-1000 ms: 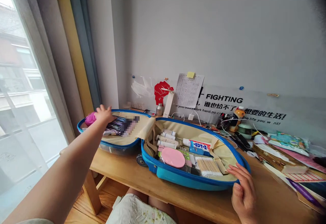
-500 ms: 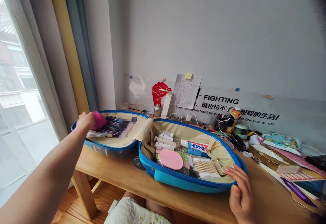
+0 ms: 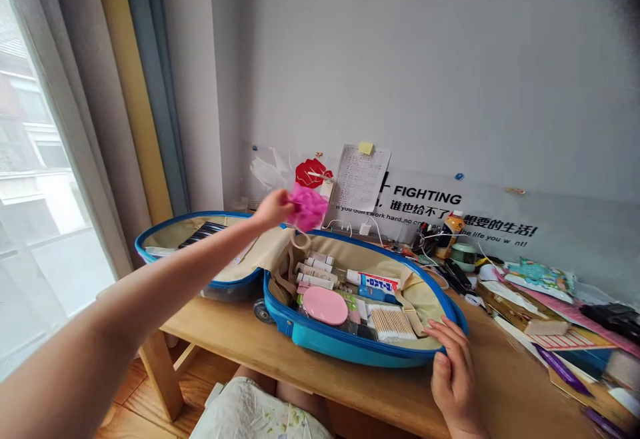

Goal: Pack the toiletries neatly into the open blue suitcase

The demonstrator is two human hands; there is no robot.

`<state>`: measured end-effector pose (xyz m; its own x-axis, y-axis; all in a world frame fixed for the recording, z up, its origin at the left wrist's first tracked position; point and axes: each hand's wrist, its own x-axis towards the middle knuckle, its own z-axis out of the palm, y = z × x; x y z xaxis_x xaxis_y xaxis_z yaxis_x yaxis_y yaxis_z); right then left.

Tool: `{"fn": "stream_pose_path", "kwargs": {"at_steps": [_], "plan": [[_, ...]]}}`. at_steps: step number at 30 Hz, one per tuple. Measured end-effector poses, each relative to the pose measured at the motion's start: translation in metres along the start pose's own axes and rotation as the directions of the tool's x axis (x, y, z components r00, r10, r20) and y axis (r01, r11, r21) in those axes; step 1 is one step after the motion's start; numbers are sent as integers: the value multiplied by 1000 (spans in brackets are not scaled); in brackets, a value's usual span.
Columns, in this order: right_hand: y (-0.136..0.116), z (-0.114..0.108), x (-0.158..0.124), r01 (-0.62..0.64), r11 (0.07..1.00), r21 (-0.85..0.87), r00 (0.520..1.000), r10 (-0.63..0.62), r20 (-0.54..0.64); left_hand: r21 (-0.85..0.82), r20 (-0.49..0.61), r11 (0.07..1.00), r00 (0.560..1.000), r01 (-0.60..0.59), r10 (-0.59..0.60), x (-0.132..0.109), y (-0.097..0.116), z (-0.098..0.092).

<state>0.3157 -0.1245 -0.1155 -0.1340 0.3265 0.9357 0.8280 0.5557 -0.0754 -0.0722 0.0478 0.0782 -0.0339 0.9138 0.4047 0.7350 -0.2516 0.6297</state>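
Observation:
My left hand is closed around a bright pink, frilly bath puff, slightly blurred, with a pale loop hanging under it. It is held in the air above the hinge side of an open blue suitcase. My right hand grips the rim at the case's right end, fingers over the edge and thumb outside. In the right half lie a pink oval case, several white tubes, a toothpaste box, a blue tube and a pack of cotton swabs.
The left half holds dark striped packets, partly behind my forearm. On the wooden desk, to the right, are an orange bottle, a green jar, papers and a purple pen-like object. A paper sheet hangs on the wall.
My left hand has carried the pink bath puff up and rightward from the left half of the suitcase to above the hinge. My right hand stays on the rim.

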Motion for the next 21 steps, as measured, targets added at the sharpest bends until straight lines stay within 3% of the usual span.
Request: {"fn": "stream_pose_path", "kwargs": {"at_steps": [2, 3, 6, 10, 12, 15, 19, 21], "plan": [[-1, 0, 0, 2, 1000, -3, 1000, -2, 4, -200, 193, 980, 980, -13, 52, -14, 34, 41], [-1, 0, 0, 1, 1000, -1, 1000, -1, 7, -216, 248, 976, 966, -15, 70, -21, 49, 61], [-1, 1, -1, -9, 1000, 3, 1000, 9, 6, -217, 331, 975, 937, -43, 115, -37, 82, 113], [-1, 2, -2, -12, 1000, 5, 1000, 12, -12, -192, 381, 975, 906, -114, 181, -52, 107, 161], [-2, 2, -1, -11, 1000, 8, 1000, 11, -13, -187, 418, 969, 880, -160, 226, -62, 111, 177], [-3, 2, 0, -12, 1000, 16, 1000, 12, -11, -216, 500, 947, 807, -236, 315, -76, 107, 193], [-3, 2, 0, -18, 999, 29, 1000, 18, -8, -254, 576, 886, 675, -387, 461, -83, 96, 201], [-2, 2, -1, -23, 999, 35, 1000, 23, -14, -276, 577, 861, 643, -428, 504, -80, 93, 198]]}}
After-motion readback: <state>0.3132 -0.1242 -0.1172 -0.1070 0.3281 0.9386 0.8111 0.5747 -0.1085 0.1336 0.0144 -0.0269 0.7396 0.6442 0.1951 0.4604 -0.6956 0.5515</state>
